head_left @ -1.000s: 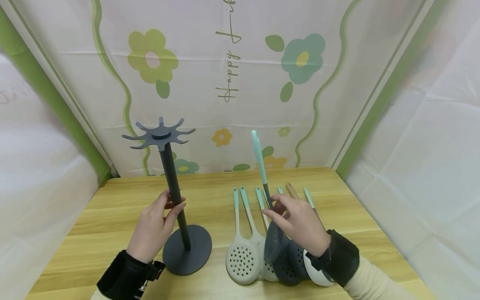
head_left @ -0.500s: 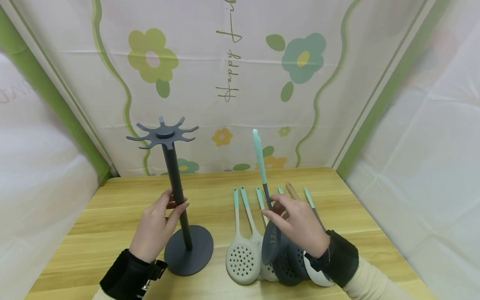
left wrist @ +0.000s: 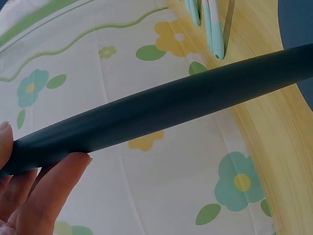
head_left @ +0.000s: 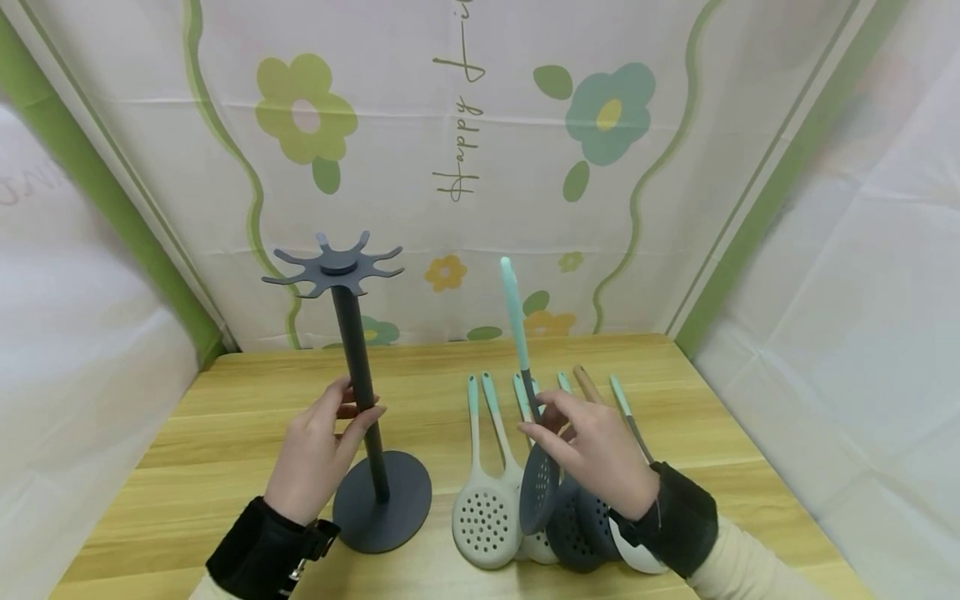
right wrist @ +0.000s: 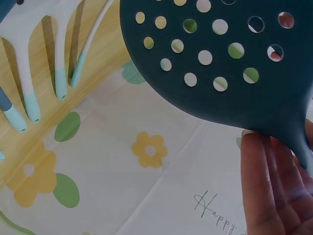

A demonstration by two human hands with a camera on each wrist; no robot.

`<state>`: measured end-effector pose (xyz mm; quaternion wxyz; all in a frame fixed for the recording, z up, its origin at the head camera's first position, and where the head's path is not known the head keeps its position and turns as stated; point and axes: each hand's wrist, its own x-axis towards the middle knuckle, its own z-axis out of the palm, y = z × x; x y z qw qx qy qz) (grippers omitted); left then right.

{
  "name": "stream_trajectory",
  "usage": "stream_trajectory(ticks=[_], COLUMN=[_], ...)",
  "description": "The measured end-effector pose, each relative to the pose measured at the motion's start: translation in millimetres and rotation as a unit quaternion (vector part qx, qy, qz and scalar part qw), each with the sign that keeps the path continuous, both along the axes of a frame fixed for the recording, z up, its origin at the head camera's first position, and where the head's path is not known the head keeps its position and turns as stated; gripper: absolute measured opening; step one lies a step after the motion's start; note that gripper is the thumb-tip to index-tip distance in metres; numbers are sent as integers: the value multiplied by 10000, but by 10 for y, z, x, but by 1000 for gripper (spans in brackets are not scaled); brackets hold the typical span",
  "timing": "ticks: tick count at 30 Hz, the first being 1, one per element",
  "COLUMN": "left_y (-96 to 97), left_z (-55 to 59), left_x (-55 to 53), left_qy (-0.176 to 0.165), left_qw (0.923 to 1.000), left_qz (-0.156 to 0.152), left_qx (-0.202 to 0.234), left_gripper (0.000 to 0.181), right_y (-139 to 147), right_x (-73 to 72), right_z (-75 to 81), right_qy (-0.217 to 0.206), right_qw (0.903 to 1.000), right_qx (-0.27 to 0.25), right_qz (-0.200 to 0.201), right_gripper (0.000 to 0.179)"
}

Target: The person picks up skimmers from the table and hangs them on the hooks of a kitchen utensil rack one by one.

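Observation:
My left hand (head_left: 318, 454) grips the pole of a dark grey utensil stand (head_left: 358, 354), with thumb and fingers on opposite sides. The stand's round base is low on the table, and a ring of curved hooks crowns it. In the left wrist view the pole (left wrist: 171, 100) crosses the frame diagonally. My right hand (head_left: 600, 454) pinches a dark skimmer (head_left: 513, 308) by its neck, mint handle up and perforated head down, over the other utensils. In the right wrist view the skimmer's round, holed head (right wrist: 205, 100) fills the top, fingers (right wrist: 259, 181) beside its neck.
Several utensils lie in a row on the wooden table (head_left: 225, 433): a pale grey skimmer (head_left: 486, 527) at the left, dark perforated heads (head_left: 573, 529), a white-headed one (head_left: 636, 550) and a wooden handle (head_left: 587, 382). A flower-printed cloth (head_left: 405, 150) hangs behind.
The left hand has shifted the stand slightly right, and its hook ring has turned a little. The skimmer has swivelled in the right hand, so more of its holes show, and moved slightly left.

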<state>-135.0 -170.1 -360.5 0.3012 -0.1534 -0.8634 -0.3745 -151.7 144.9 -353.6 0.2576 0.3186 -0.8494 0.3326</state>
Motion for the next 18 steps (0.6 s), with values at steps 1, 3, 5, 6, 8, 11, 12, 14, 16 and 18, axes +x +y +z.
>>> stream_trajectory(ticks=[1, 3, 5, 6, 8, 11, 12, 14, 16, 18], left_y=[2, 7, 13, 16, 21, 29, 32, 38, 44, 53], left_z=[-2, -1, 1, 5, 9, 12, 10, 3, -5, -12], left_x=[-1, -4, -6, -7, -7, -6, -6, -7, -13, -22], left_qy=[11, 41, 61, 68, 77, 87, 105, 140, 192, 218], left_qw=[10000, 10000, 10000, 10000, 10000, 9999, 9999, 9999, 9998, 9997], left_qz=[3, 6, 24, 25, 41, 50, 48, 57, 64, 76], left_qx=[-2, -7, -22, -24, -26, -17, -12, -15, -33, -58], left_gripper=[33, 34, 34, 34, 35, 35, 35, 35, 35, 35], right_y=[-3, -7, -7, -8, -10, -19, -23, -31, -37, -40], right_x=[-1, -3, -1, -4, -6, -14, -17, -23, -24, -21], right_z=[5, 10, 17, 17, 20, 25, 26, 32, 41, 51], right_qy=[19, 35, 18, 5, -8, 49, 81, 154, 198, 173], right_qw=[10000, 10000, 10000, 10000, 10000, 10000, 9999, 9999, 9998, 9998], right_qx=[0, 17, 39, 46, 56, 66, 59, 67, 59, 47], right_qz=[10, 0, -8, -4, -9, 10, 28, 33, 52, 56], right_gripper=[24, 25, 26, 26, 27, 27, 26, 26, 25, 25])
